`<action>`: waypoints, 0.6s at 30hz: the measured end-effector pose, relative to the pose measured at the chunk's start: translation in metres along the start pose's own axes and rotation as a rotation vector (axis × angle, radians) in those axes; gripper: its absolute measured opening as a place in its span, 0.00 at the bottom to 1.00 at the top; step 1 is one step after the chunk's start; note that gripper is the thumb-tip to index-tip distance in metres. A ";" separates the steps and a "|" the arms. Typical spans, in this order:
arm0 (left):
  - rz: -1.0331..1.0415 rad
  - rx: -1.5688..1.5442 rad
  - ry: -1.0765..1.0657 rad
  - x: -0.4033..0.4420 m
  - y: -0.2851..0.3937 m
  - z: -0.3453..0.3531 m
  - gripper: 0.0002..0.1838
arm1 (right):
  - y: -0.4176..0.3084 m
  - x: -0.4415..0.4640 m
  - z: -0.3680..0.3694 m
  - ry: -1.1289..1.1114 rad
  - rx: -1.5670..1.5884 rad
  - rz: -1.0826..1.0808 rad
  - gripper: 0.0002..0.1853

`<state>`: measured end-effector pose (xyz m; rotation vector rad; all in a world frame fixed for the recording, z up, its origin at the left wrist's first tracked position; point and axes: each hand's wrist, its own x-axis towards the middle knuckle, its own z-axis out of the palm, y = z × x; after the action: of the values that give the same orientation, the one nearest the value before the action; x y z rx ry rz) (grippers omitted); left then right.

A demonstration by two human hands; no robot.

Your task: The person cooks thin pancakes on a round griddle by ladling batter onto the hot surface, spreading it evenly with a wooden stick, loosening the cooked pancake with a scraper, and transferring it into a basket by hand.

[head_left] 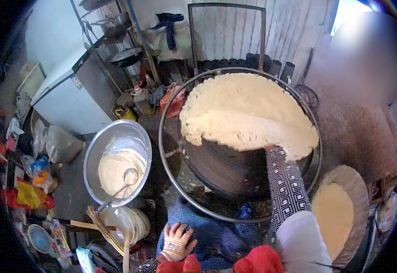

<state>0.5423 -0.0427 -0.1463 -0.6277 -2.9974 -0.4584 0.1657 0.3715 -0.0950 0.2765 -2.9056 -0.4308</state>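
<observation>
A wide, thin sheet of pale batter (244, 100) covers the far part of a round dark griddle (226, 170). My right arm, in a black-and-white patterned sleeve (286, 182), reaches over the griddle to the near edge of the batter. Only a sliver of my right hand (270, 147) shows at the sleeve's end; its fingers are hidden or lost against the batter. My left hand (176, 242), in a light glove, rests flat with fingers spread on the blue checked cloth (207, 227) over my lap.
A metal basin (91, 159) holding flour-like mix and a ladle (129, 177) stands left. Below it is a white bucket (137, 223) with a straw brush. A tub of batter (360, 214) sits right. A metal ring (163, 154) surrounds the griddle. Someone is at upper right.
</observation>
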 end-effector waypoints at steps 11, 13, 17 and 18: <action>0.054 -0.075 -0.058 -0.018 0.015 -0.008 0.27 | 0.071 -0.452 -0.050 0.288 1.373 1.018 0.19; 0.163 -0.057 0.147 -0.015 -0.006 0.019 0.30 | -0.009 -0.563 -0.128 0.220 2.050 1.249 0.24; -0.176 -0.290 -0.022 0.007 -0.051 0.062 0.34 | -0.153 -0.786 -0.119 0.385 2.308 1.713 0.27; -0.255 -0.222 -0.086 0.016 -0.056 0.057 0.35 | -0.181 -0.819 -0.126 0.579 2.263 1.809 0.23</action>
<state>0.5067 -0.0689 -0.2142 -0.2792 -3.1489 -0.8074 1.0107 0.3401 -0.1625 -1.3504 -0.6662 2.2441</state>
